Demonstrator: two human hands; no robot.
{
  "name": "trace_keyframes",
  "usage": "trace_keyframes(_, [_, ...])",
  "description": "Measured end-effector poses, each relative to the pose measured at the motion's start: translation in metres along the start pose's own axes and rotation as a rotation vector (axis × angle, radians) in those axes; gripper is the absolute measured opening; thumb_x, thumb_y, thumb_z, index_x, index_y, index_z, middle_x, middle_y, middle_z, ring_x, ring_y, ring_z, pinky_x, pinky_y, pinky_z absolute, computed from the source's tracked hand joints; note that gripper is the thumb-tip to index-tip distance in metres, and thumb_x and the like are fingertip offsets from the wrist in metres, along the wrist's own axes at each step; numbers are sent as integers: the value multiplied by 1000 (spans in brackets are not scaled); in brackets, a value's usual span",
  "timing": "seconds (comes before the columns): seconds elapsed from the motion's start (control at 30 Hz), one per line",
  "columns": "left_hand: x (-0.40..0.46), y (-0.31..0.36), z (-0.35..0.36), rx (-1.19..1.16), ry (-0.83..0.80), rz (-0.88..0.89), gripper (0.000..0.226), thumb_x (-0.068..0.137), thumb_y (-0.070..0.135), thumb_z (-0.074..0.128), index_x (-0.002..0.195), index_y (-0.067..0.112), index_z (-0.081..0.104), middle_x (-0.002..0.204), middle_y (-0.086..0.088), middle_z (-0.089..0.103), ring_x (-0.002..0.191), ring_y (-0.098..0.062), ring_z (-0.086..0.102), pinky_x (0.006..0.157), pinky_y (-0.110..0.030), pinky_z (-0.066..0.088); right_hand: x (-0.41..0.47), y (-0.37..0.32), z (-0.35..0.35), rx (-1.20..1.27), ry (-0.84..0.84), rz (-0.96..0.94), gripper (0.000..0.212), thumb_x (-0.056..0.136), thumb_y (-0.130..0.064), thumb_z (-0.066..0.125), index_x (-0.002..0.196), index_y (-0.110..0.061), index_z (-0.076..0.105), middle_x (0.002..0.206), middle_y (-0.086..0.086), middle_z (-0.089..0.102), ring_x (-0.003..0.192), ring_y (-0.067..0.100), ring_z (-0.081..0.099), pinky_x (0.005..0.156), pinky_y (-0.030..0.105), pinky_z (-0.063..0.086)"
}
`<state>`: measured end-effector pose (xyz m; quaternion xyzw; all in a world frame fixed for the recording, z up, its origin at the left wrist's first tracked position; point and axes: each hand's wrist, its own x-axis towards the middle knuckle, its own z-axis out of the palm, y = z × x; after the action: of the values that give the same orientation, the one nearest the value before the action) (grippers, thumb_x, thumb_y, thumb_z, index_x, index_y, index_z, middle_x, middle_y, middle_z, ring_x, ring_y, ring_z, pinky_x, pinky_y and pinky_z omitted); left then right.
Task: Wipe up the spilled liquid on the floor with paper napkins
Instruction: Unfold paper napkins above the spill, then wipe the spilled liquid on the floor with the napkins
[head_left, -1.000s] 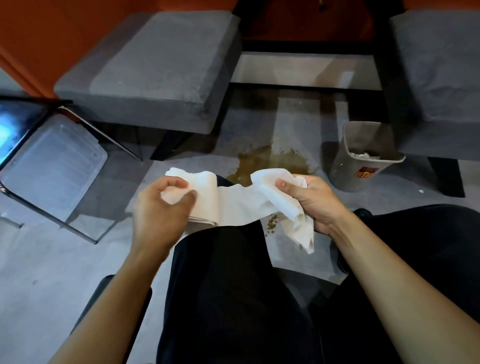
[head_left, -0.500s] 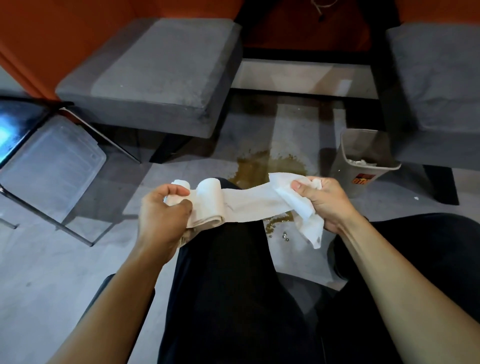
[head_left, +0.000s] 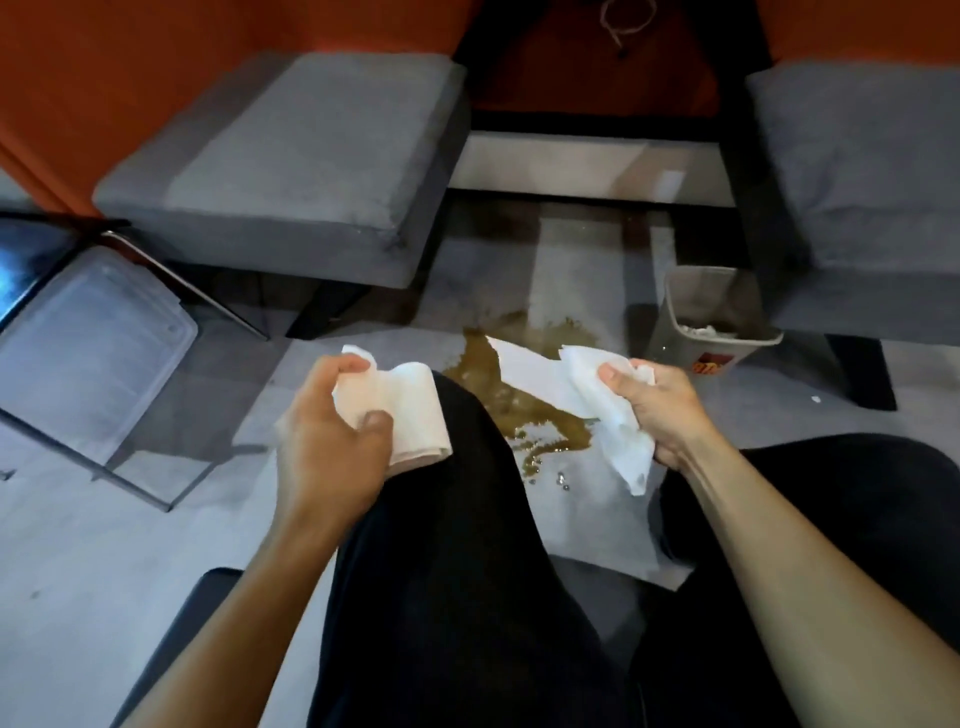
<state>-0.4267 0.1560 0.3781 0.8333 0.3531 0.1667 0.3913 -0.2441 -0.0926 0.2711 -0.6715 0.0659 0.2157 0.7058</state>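
Left hand gripping a paper roll, right hand clutching a torn-off napkin, both above a brown spill on the floor, bin nearby

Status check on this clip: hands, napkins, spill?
Left hand grips paper roll. Right hand grips torn-off napkin. Brown spill on floor, unwiped. Person's knee beside the spill, not blocking it.

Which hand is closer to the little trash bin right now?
The right hand, holding a torn napkin piece, is beside the trash bin. The left hand, gripping the napkin roll, is farther, across the knee.
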Motion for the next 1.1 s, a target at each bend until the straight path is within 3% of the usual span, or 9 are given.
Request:
trace_keyframes(0.13, [-16,22,8,-133,-99,166,61,90,33,72,139,47,39,107,5,64,91,-10,65,70,-20,51,0,2,4,-113,21,-85,5,93,-12,73,91,-7,72,74,0,74,62,11,69,53,25,54])
trace_keyframes(0.2, [-16,29,16,-217,-256,154,61,89,59,60,144,54,33,96,6,71,89,-10,70,79,-30,56,1,3,5,-136,8,-112,9,94,-11,71,85,-8,70,72,1,69,64,16,64,59,28,51])
trace_keyframes(0.3, [-4,23,17,-241,-222,158,47,91,64,39,131,47,55,88,3,73,89,-8,70,86,-39,54,5,4,1,-108,-2,-88,9,95,-14,70,89,-8,72,81,7,72,74,24,67,68,36,53])
trace_keyframes(0.37, [17,11,9,94,-133,198,36,93,51,48,124,38,61,106,4,70,106,-17,65,91,-37,48,5,2,0,-41,-1,-50,8,96,-14,68,98,-8,73,90,9,77,82,27,72,71,38,56])
trace_keyframes(0.5, [51,-4,-10,549,-599,180,74,86,43,75,152,35,42,150,1,51,130,-22,51,108,-40,41,4,-1,-2,112,-24,58,22,93,-3,63,114,0,69,99,18,75,88,34,71,79,49,58])
trace_keyframes(0.73, [78,17,-12,733,-773,175,48,76,52,83,115,33,62,113,8,66,95,-11,62,78,-28,47,12,-2,-10,162,-105,132,38,87,1,64,125,-1,66,106,19,74,94,35,71,80,45,60])
trace_keyframes(0.87, [103,52,-10,388,-811,187,14,80,28,85,89,21,77,82,2,78,74,-15,72,67,-31,55,24,-1,-13,182,-134,121,43,81,-2,75,124,-9,70,125,21,69,113,41,64,102,59,49])
trace_keyframes(1.0, [137,74,21,12,-777,4,4,91,10,70,94,13,68,78,-1,76,67,-15,71,55,-25,53,39,-12,-17,231,-133,127,46,87,0,71,131,-8,64,126,19,69,106,37,69,81,46,60])
trace_keyframes(1.1, [171,56,62,-133,-717,-165,18,88,6,67,104,14,69,95,-7,78,83,-22,76,71,-33,60,59,-15,-17,247,-120,156,48,89,0,71,134,-10,61,125,16,71,109,37,71,80,45,60])
